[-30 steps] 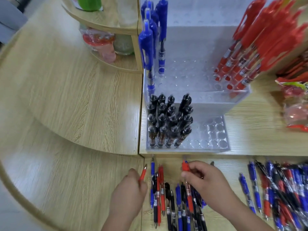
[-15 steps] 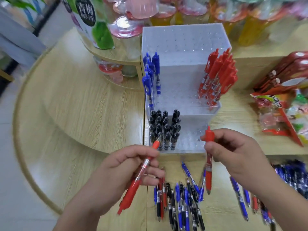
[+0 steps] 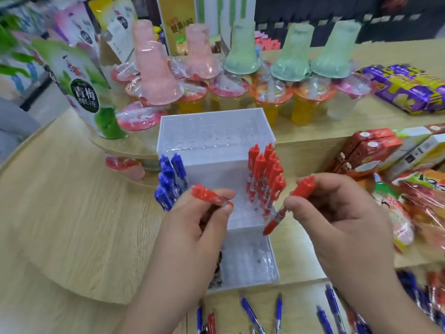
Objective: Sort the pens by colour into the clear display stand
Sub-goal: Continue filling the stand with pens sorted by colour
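Left hand (image 3: 192,235): fingers curled, pinching one red pen (image 3: 209,195), held roughly level. Right hand (image 3: 337,213): fingertips pinching a second red pen (image 3: 290,204), tilted, tip down-left, over the clear display stand (image 3: 212,131) on the counter (image 3: 72,189). In the stand's middle tier: about six blue pens (image 3: 168,179) at left, at least six standing red pens (image 3: 263,172) at right. Black pens (image 3: 218,268) are mostly hidden, not countable.
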A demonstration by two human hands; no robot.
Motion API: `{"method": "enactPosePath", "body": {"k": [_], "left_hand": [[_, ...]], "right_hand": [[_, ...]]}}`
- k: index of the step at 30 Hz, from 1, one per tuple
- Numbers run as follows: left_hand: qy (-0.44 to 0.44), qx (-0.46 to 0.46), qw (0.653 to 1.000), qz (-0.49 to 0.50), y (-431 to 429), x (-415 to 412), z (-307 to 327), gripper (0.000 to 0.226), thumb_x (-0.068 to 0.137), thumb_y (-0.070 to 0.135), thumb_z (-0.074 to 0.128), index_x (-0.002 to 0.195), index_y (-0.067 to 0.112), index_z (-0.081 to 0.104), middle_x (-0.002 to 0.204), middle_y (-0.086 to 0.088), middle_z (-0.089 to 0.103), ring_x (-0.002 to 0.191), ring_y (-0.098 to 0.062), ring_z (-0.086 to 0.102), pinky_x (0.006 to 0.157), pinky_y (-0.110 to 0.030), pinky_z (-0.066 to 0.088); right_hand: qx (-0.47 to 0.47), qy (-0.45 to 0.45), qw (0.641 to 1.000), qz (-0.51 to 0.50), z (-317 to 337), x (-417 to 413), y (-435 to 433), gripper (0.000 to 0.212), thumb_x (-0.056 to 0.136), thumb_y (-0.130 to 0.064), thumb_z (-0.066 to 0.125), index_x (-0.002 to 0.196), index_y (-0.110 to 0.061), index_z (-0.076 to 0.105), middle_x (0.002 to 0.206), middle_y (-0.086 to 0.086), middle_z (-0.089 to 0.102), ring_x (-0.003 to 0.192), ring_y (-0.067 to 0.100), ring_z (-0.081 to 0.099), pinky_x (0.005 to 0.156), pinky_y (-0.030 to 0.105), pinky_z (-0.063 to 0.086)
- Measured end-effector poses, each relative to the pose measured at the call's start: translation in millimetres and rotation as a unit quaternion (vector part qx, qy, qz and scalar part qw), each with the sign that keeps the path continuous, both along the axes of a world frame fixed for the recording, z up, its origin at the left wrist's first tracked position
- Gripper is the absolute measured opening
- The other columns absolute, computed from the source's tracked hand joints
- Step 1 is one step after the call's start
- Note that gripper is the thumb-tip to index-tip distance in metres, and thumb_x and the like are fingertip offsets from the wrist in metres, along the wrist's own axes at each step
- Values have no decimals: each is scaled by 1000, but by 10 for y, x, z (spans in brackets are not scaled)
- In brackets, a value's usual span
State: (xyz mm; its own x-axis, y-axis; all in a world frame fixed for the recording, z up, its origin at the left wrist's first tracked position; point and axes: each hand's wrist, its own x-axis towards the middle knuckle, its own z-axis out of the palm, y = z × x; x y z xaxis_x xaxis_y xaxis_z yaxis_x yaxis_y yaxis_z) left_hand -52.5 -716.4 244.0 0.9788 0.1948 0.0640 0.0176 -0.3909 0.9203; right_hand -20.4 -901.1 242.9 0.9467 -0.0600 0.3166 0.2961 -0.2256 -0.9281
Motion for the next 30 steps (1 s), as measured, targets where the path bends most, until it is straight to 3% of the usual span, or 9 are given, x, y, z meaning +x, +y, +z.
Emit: {"method": "enactPosePath", "body": {"k": [3,6,10,13,18,22,27,30], "left_hand": [[-14,59,998,-5,-50,216,-41,15,92,27,59,94,39,68,97,17,61,83,2,59,68,-6,40],[-9,84,996,-12,-60,364,-129,15,94,28,58,97,39,67,94,19,63,82,7,57,68,-5,38],[-24,79,996,-19,-104,456,-229,14,93,27,61,100,38,66,79,16,61,71,3,55,66,-15,41],[-48,75,996,-30,-147,500,-299,17,92,25,63,101,39,61,81,14,62,72,-4,57,68,-27,48],[-79,104,991,-44,-184,548,-293,15,91,19,63,94,33,67,72,13,59,66,-2,53,60,-16,39],[-69,96,991,-62,-185,561,-314,21,92,18,64,104,36,65,79,16,67,71,-5,63,69,-30,53],[-41,144,986,-68,-200,551,-300,33,91,20,63,110,44,53,85,21,68,76,2,64,72,-22,51],[8,172,983,-59,-212,573,-283,32,92,30,63,115,41,43,89,12,70,81,-7,66,75,-35,54]], "right_hand": [[14,-12,1000,-19,-8,61,43,17,70,-33,75,83,-38,66,79,-10,72,70,9,68,63,14,50],[20,-25,999,-28,-5,112,76,17,70,-34,76,82,-40,66,78,-15,72,70,7,68,63,11,49],[29,-44,998,-32,-42,145,113,19,70,-30,79,81,-39,65,77,-17,71,67,4,68,62,9,48],[20,-48,998,-24,-80,141,142,23,72,-29,81,84,-42,66,78,-17,71,68,4,68,63,9,48],[20,-71,997,-15,-83,130,188,24,73,-28,79,85,-43,65,78,-17,70,69,3,68,64,11,49],[8,-77,997,-19,-75,169,214,23,75,-26,78,85,-42,65,81,-16,71,71,5,69,64,11,48],[-41,-89,995,-29,-125,204,211,23,74,-28,83,84,-35,64,81,-9,67,72,12,65,65,16,49],[-99,-104,989,-34,-145,231,180,24,72,-29,82,83,-36,61,79,-9,54,71,9,55,64,10,40]]}}
